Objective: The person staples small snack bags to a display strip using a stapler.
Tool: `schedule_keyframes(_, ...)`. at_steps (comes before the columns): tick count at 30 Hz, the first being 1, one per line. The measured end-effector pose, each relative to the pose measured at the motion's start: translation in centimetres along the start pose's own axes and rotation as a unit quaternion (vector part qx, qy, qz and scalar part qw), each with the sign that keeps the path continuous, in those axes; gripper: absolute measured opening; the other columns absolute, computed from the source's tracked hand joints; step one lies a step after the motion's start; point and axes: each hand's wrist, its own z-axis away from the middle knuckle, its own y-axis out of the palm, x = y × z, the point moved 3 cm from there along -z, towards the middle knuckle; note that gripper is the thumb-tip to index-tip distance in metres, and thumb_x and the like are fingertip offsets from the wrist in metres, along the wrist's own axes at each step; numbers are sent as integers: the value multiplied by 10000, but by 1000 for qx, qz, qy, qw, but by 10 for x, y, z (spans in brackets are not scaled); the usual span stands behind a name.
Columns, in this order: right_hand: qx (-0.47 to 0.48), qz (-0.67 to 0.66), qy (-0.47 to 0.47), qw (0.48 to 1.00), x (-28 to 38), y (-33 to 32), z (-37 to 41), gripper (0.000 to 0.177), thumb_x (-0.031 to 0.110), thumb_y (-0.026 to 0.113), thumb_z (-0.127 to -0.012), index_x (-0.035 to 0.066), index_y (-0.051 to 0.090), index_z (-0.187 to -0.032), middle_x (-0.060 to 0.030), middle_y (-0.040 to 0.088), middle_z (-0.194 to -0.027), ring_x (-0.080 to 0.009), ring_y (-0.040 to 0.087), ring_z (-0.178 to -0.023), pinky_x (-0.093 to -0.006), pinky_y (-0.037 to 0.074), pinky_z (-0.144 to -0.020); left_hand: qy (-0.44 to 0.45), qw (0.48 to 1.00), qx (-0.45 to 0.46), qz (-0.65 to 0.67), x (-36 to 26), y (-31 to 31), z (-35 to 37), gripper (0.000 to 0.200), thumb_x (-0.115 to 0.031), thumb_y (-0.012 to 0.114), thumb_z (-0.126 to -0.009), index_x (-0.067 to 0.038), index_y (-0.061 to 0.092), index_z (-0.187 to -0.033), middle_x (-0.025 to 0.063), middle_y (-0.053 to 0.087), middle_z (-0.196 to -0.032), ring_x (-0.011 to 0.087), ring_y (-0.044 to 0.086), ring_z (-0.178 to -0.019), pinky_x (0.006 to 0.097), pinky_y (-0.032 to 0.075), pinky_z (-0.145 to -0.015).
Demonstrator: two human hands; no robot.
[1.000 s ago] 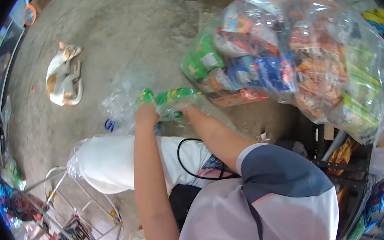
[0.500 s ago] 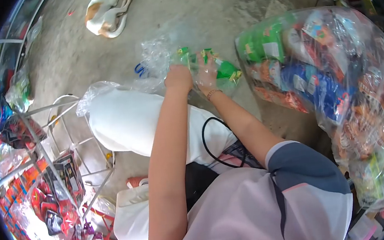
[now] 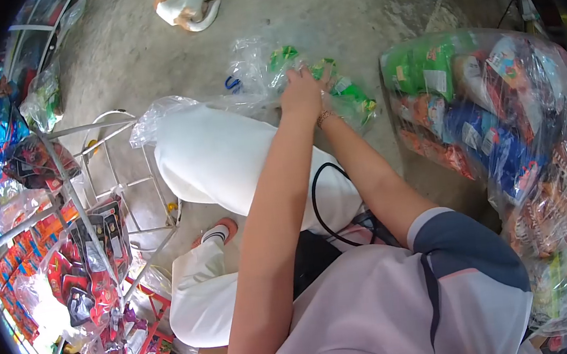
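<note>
— What is each hand doing?

— The left hand (image 3: 300, 92) has its fingers curled, knuckles up, at the clear film; whether it truly pinches anything, I can't tell. The right hand (image 3: 325, 92) is half hidden behind it, next to the long green packet (image 3: 352, 91), so I can't judge whether it's spread or closed.

— Anything different?

— Yes. Half a second ago a gap showed between them, and the right hand lay spread over the green. Now the left overlaps the right from this viewpoint. I'd read that as both working one spot, not two separate ones.

— Which way does the packet point?

— Its long axis runs aslant: the upper-left end by the fingers, the yellow-marked end at lower right, aimed toward the big clear sack (image 3: 545, 131). A second ago the green on that side lay nearly crosswise in view.

— And further out?

— A second green piece (image 3: 281, 57) sits just beyond the left hand. Loose clear film (image 3: 248, 61) spreads left of it, near a blue strip (image 3: 232, 83). All that is over the concrete floor (image 3: 329, 9), beyond the person's white-trousered leg (image 3: 220, 152); I can't say whether the packet touches the ground. The sack, full of bright packs, stands apart on the right, and a dog (image 3: 192, 5) lies at the far edge.
</note>
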Motion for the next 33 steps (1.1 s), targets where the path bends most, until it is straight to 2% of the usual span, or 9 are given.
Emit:
schedule_keyframes(5, -52, 12, -20, 998, -4, -1, 3, 450, 309, 534, -887, 140, 505, -1303, -167, 517, -1306, -369, 469, -1219, -612, 366, -978, -15, 998, -48, 34, 2, 14, -11, 319, -166, 502, -890, -23, 518, -1176, 198, 507, -1138, 352, 642, -948, 437, 542, -769)
schedule_keyframes(7, -64, 20, -36, 997, -11, -1, 4, 447, 308, 532, -890, 135, 506, -1301, -166, 520, -1302, -366, 474, -1214, -607, 369, -977, 53, 993, -97, -36, 12, 33, -24, 296, -180, 507, -890, -43, 544, -1149, 180, 523, -1124, 322, 644, -950, 435, 548, -738)
schedule_keyframes(13, -83, 34, -38, 995, -26, -18, 2, 439, 307, 525, -897, 121, 509, -1293, -164, 529, -1290, -356, 488, -1197, -590, 380, -973, -65, 995, -60, 50, 2, 30, -26, 377, -205, 504, -885, -75, 517, -1239, 158, 482, -1227, 330, 625, -966, 527, 511, -641)
schedule_keyframes(16, -86, 32, -31, 995, -31, -25, -3, 435, 307, 522, -900, 115, 510, -1290, -163, 533, -1284, -351, 494, -1189, -582, 385, -971, -83, 994, -53, 37, -4, 14, -19, 412, -195, 529, -877, -47, 495, -1260, 163, 504, -1180, 315, 629, -962, 467, 518, -699)
schedule_keyframes(22, -92, 5, -23, 995, -41, -30, -11, 428, 305, 516, -907, 101, 513, -1283, -162, 542, -1273, -341, 508, -1172, -566, 396, -967, -63, 998, -3, 4, -9, 10, -12, 503, -224, 582, -851, -60, 461, -1312, 157, 459, -1235, 318, 594, -1014, 485, 492, -684)
schedule_keyframes(25, -96, -18, -16, 995, -41, -30, -16, 425, 305, 512, -910, 94, 514, -1279, -161, 547, -1267, -336, 515, -1164, -558, 401, -965, -61, 998, 24, 2, -10, 2, -6, 636, -230, 666, -793, -57, 423, -1354, 157, 430, -1286, 335, 569, -1047, 489, 479, -779)
schedule_keyframes(28, -103, -59, -9, 993, -45, -30, -19, 422, 304, 509, -914, 87, 516, -1275, -160, 551, -1261, -331, 522, -1156, -550, 406, -963, -85, 992, 18, 87, -2, -4, -4, 670, -245, 693, -770, -76, 420, -1359, 173, 383, -1324, 384, 485, -1154, 508, 477, -804)
schedule_keyframes(31, -110, -123, 7, 986, -56, -25, -19, 419, 304, 506, -917, 80, 517, -1272, -159, 555, -1255, -326, 529, -1147, -542, 412, -962, -134, 988, -72, 25, -4, 10, -20, 652, -258, 686, -775, -150, 429, -1365, 197, 303, -1388, 437, 363, -1256, 546, 452, -864)
schedule_keyframes(33, -111, -177, 25, 978, -73, -24, -14, 417, 303, 503, -919, 76, 518, -1269, -158, 558, -1251, -322, 533, -1142, -536, 415, -960, -109, 991, -59, 41, -1, -16, 1, 637, -282, 686, -769, -201, 448, -1354, 210, 257, -1412, 477, 298, -1281, 572, 427, -897)
